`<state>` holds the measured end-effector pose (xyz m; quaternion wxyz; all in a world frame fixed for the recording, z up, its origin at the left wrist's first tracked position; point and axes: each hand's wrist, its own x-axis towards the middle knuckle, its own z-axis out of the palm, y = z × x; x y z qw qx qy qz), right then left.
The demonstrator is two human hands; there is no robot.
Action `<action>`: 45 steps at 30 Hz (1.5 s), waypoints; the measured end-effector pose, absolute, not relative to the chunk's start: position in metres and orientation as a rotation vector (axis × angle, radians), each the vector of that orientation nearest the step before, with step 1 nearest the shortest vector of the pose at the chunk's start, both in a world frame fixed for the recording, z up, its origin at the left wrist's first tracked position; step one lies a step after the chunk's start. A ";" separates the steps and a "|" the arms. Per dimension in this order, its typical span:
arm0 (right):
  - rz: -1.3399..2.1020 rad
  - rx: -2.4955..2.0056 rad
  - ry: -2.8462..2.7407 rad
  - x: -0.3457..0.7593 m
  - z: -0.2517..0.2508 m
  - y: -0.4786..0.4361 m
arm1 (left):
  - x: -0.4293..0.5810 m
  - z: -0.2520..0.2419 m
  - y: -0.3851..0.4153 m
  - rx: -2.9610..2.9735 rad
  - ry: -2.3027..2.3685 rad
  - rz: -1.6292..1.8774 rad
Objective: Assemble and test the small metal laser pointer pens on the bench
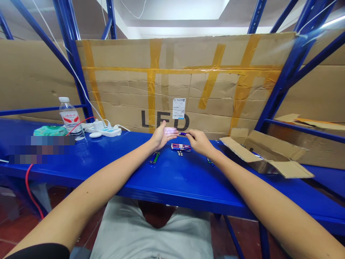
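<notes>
"Your right hand (199,142) first: what is its grip doing?"

"You have its thumb and fingers drawn in around a slim purple-blue penlight (182,134), with the front of the barrel sticking out to the left, toward your other hand. You hold it up above the blue table (172,180)."

"And your left hand (161,136)?"

"You have nothing gripped there. Your fingers stretch out toward the penlight, your thumb stands up away from them, and your palm is turned toward you (a pale violet glow lies across your fingers). The penlight's tip comes right up to your fingertips; I cannot tell whether they touch."

"How are your arms set?"

"You reach both forward over the table, forearms slanting inward so that your hands nearly meet in front of you."

"What lies about them?"

"Just below your hands you have a stack of red and blue tubes (181,148), with a few small silver discs (180,153) on your side of it. A green tube (156,158) and a darker one lie near your left forearm, and a cardboard box (239,148) with its flaps spread sits to the right of your right forearm."
</notes>
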<state>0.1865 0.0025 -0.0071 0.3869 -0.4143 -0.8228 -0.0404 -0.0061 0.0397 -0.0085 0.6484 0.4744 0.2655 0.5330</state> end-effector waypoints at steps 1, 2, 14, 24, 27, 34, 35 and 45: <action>-0.109 -1.061 -2.096 0.187 -0.007 0.002 | -0.006 -0.009 0.040 1.080 0.601 1.211; -0.117 -1.066 -2.097 0.187 -0.007 0.002 | -0.006 -0.009 0.041 1.081 0.596 1.209; -0.126 -1.054 -2.093 0.188 -0.010 0.006 | -0.005 -0.007 0.037 1.076 0.603 1.200; -0.152 -1.090 -2.094 0.187 -0.008 0.003 | -0.005 -0.008 0.038 1.072 0.598 1.190; -0.163 -1.116 -2.076 0.187 -0.008 0.002 | -0.005 -0.008 0.038 1.076 0.595 1.187; -0.094 -1.136 -1.965 0.187 -0.008 0.002 | -0.006 -0.007 0.037 1.090 0.591 1.176; -0.083 -1.142 -1.948 0.187 -0.008 0.001 | -0.006 -0.007 0.037 1.090 0.587 1.179; -0.124 -1.163 -1.912 0.185 -0.007 -0.001 | -0.006 -0.009 0.039 1.081 0.579 1.178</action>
